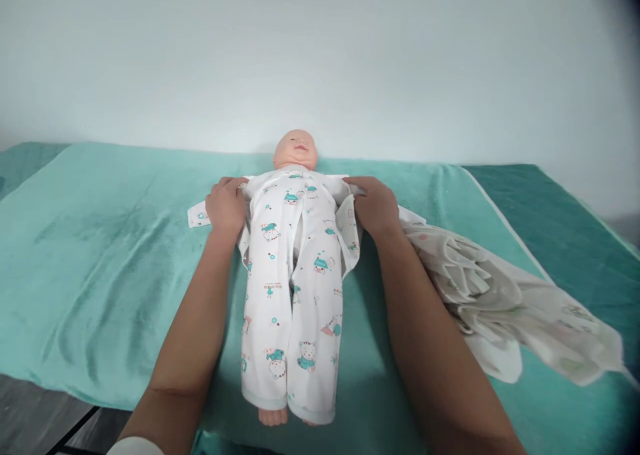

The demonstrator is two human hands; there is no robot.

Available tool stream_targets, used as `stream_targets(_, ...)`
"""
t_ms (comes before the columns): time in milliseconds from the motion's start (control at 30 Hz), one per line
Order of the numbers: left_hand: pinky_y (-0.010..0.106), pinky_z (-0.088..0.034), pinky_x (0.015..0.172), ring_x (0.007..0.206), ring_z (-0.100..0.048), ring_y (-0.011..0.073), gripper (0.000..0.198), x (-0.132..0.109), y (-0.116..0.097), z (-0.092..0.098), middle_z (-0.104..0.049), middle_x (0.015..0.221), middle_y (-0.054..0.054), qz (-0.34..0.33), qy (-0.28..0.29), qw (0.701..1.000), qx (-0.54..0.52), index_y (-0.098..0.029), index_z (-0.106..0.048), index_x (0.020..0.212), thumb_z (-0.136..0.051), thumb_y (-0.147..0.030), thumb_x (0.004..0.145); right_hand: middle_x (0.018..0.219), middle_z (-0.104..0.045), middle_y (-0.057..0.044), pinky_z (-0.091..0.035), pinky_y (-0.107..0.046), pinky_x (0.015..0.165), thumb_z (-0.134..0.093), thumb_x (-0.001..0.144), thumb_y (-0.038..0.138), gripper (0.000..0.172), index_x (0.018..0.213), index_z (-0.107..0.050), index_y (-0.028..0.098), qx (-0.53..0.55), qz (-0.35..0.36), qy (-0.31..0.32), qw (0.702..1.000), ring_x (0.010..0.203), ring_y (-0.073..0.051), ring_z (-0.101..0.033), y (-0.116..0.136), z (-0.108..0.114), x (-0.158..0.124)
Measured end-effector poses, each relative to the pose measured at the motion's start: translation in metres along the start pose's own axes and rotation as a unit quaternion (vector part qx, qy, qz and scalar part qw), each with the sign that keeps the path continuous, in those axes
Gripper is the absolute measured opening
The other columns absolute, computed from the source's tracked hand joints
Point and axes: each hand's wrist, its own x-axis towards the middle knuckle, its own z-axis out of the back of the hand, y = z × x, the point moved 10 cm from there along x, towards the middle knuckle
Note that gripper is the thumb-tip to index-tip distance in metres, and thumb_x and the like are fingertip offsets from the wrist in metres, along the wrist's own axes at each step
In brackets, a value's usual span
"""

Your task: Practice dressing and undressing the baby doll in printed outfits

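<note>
A baby doll [296, 150] lies on its back, its bald head at the far end and its toes poking out nearest me. White printed baby clothes [315, 295] cover its body and legs, with a gap down the front middle. At the left shoulder, my left hand [227, 204] is closed on the cloth, and a sleeve sticks out beyond it. My right hand [375, 205] pinches the cloth at the opposite shoulder, beside a loose flap hanging along the doll's side. The fingertips of both hands are partly hidden by the fabric.
A green plush cover [110, 242] is spread under the doll, with a darker green strip [540, 215] at the right. Beside my right forearm lies a crumpled whitish bag or cloth [500, 295]. A pale wall [320, 55] rises behind.
</note>
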Motion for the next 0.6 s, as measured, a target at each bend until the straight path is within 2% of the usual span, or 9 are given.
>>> stream_targets(133, 0.041, -0.047, 0.101, 0.122, -0.060, 0.0273, 0.046, -0.001, -0.009, -0.001, -0.067, 0.133, 0.005, -0.011, 0.027, 1.000, 0.004, -0.027, -0.073, 0.122, -0.040, -0.012, 0.094, 0.135, -0.070, -0.009, -0.047, -0.049, 0.112, -0.044, 0.082, 0.012, 0.051, 0.123, -0.073, 0.022, -0.014, 0.078, -0.001, 0.997, 0.127, -0.028, -0.062, 0.027, -0.003, -0.005)
stream_targets(233, 0.045, -0.042, 0.111, 0.137, -0.049, 0.0274, 0.052, -0.004, -0.026, 0.001, -0.056, 0.151, 0.005, -0.065, 0.035, 0.997, 0.010, -0.029, -0.066, 0.134, -0.040, -0.010, 0.093, 0.147, -0.062, -0.008, -0.040, -0.052, 0.117, -0.045, 0.091, 0.021, 0.047, 0.132, -0.067, 0.025, -0.045, 0.120, 0.021, 0.991, 0.136, -0.028, -0.054, 0.047, -0.012, -0.011)
stream_targets(300, 0.047, -0.036, 0.117, 0.144, -0.042, 0.0266, 0.053, -0.007, -0.037, 0.001, -0.052, 0.156, 0.003, -0.113, 0.044, 0.993, 0.011, -0.032, -0.062, 0.139, -0.039, -0.012, 0.095, 0.151, -0.059, -0.006, -0.037, -0.053, 0.119, -0.044, 0.090, 0.019, 0.051, 0.137, -0.063, 0.027, -0.070, 0.127, 0.044, 0.989, 0.140, -0.028, -0.051, 0.051, -0.018, -0.014)
stream_targets(400, 0.050, -0.034, 0.119, 0.145, -0.040, 0.0270, 0.053, -0.010, -0.042, -0.004, -0.056, 0.152, 0.003, -0.138, 0.067, 0.988, 0.024, -0.032, -0.059, 0.140, -0.039, -0.013, 0.096, 0.151, -0.058, -0.007, -0.036, -0.055, 0.118, -0.044, 0.085, 0.012, 0.061, 0.143, -0.060, 0.026, -0.107, 0.108, 0.072, 0.986, 0.139, -0.031, -0.050, 0.048, -0.021, -0.015)
stream_targets(500, 0.052, -0.036, 0.117, 0.143, -0.041, 0.0287, 0.052, -0.010, -0.036, -0.008, -0.056, 0.150, 0.005, -0.114, 0.081, 0.989, 0.047, -0.032, -0.058, 0.141, -0.039, -0.015, 0.096, 0.148, -0.060, -0.009, -0.036, -0.058, 0.117, -0.045, 0.083, 0.012, 0.064, 0.144, -0.060, 0.025, -0.140, 0.076, 0.080, 0.984, 0.134, -0.035, -0.054, 0.039, -0.019, -0.012)
stream_targets(600, 0.053, -0.037, 0.116, 0.141, -0.042, 0.0300, 0.050, -0.009, -0.029, -0.008, -0.056, 0.149, 0.006, -0.074, 0.089, 0.991, 0.066, -0.034, -0.059, 0.140, -0.040, -0.018, 0.096, 0.140, -0.066, -0.008, -0.042, -0.055, 0.112, -0.048, 0.080, 0.013, 0.062, 0.137, -0.066, 0.027, -0.140, 0.031, 0.073, 0.987, 0.125, -0.035, -0.060, 0.022, -0.013, -0.007)
